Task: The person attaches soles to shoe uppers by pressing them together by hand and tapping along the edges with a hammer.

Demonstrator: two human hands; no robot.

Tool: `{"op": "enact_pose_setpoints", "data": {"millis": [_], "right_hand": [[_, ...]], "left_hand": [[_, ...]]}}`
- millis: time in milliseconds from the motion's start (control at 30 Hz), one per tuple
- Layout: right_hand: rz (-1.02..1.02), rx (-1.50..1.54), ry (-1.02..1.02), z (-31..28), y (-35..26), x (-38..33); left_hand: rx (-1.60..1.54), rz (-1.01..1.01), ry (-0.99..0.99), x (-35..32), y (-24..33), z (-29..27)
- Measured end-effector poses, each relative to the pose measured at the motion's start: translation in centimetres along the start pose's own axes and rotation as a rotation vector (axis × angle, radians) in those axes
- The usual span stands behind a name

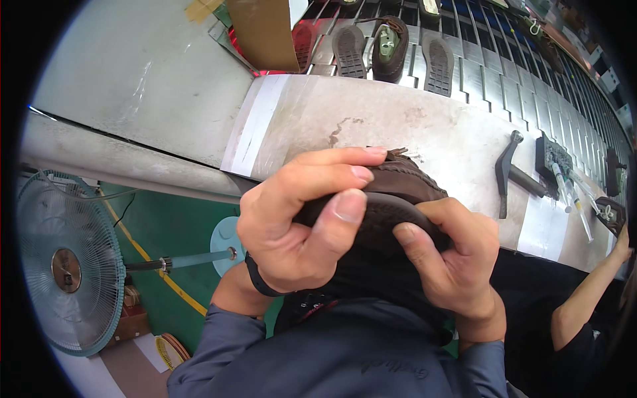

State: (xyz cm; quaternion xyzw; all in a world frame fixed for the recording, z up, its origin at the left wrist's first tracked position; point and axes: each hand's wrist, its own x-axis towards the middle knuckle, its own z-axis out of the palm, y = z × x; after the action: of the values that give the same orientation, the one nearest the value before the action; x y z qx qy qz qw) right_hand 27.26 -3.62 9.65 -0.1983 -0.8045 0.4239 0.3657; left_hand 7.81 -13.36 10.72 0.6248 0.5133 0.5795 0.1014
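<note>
A dark brown shoe (413, 180) with thick stitching along its upper is held up in front of my body, over the near edge of the worktable (305, 119). My left hand (302, 215) grips its left side, thumb low and fingers over the top. On the other side, my right hand (458, 249) pinches the edge of the dark sole (393, 211) between thumb and fingers. The sole's rim faces me and lies along the upper. My hands and the dark background hide much of the shoe's lower part.
A hammer (505, 172), a black tray (552, 158) and several syringes (576, 192) lie to the right. Beyond the table, a slatted conveyor (411, 66) carries loose soles (438, 64) and a shoe (389, 50). A fan (66, 265) stands at left. Another person's arm (590, 285) reaches in at far right.
</note>
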Motion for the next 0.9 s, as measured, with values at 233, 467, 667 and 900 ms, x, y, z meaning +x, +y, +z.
{"op": "enact_pose_setpoints", "data": {"millis": [233,467,667,900], "right_hand": [[-0.246,-0.218,0.100,1.3,1.1,0.3],[-0.262,-0.164,0.120,1.9,1.2,0.4],[-0.252,-0.146,0.117,1.7,1.7,0.5],[-0.175,-0.138,0.044,1.5,0.5,0.2]], "left_hand": [[-0.015,0.042,-0.062,-1.0,-1.4,-0.5],[-0.001,0.044,0.030,-1.5,-1.6,0.0],[0.095,0.005,-0.006,-1.6,-1.2,0.1],[0.070,0.045,0.036,-2.2,-1.7,0.4]]}}
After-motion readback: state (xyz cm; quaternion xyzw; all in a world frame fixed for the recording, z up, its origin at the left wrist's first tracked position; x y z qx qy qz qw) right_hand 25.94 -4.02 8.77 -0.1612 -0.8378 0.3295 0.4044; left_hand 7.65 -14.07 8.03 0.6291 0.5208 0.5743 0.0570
